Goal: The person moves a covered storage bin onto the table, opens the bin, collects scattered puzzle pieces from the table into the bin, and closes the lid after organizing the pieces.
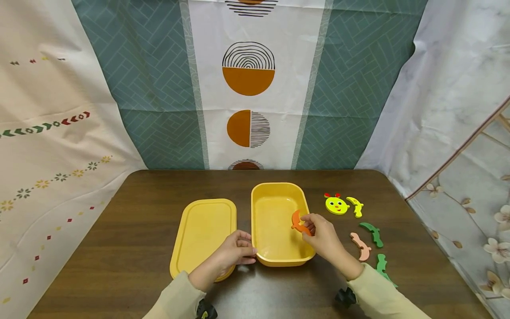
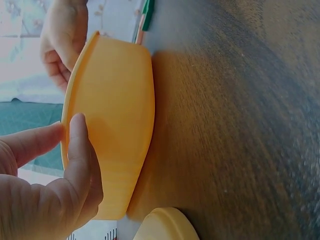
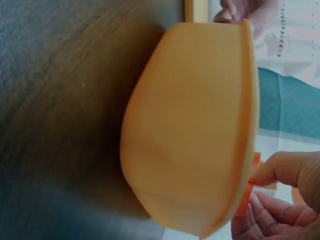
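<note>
In the head view a yellow rectangular container (image 1: 275, 221) stands upright, its mouth facing up. My left hand (image 1: 237, 249) grips its near left corner; in the left wrist view one fingertip meets the rim (image 2: 64, 127) and other fingers lie along the outer wall. My right hand (image 1: 324, 235) pinches an orange curved puzzle piece (image 1: 296, 219) above the container's right side, near the rim. The right wrist view shows the orange piece (image 3: 244, 200) between thumb and fingers, partly hidden behind the container wall.
A yellow lid (image 1: 205, 230) lies left of the container. To the right lie a smiling yellow caterpillar-head piece (image 1: 336, 205), a yellow curved piece (image 1: 357, 208), a dark green piece (image 1: 374, 234), a pink piece (image 1: 361, 248) and a lighter green piece (image 1: 381, 264) partly hidden by the right sleeve.
</note>
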Demonstrator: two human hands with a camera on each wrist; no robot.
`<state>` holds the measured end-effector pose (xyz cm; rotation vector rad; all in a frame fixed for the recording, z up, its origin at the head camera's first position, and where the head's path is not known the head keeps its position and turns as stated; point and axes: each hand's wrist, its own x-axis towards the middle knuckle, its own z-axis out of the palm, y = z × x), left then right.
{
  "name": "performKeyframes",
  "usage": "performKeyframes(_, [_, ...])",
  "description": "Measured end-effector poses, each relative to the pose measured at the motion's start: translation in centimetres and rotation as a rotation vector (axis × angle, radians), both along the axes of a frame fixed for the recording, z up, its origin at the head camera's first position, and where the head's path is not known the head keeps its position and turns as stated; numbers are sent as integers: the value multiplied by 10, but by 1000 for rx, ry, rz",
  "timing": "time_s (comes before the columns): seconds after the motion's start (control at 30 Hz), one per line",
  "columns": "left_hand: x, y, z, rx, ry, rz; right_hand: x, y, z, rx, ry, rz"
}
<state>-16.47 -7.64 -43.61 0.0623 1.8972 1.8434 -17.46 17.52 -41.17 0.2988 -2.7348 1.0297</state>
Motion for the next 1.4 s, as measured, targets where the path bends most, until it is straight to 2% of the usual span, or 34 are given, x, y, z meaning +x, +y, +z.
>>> performKeyframes(0.4, [0, -1, 0, 6, -21, -3, -1, -16, -12, 3, 20, 73])
performKeyframes(0.83, [-1, -1, 0, 7, -27, -2, -6, -32, -18, 25, -45, 158])
performKeyframes(1.2, [-1, 0, 2, -7, -32, -2, -8, -45, -20, 86, -163, 191])
performKeyframes(1.4, [-1, 0, 1, -5, -28, -7, -9, -49, -21, 102, -182, 258])
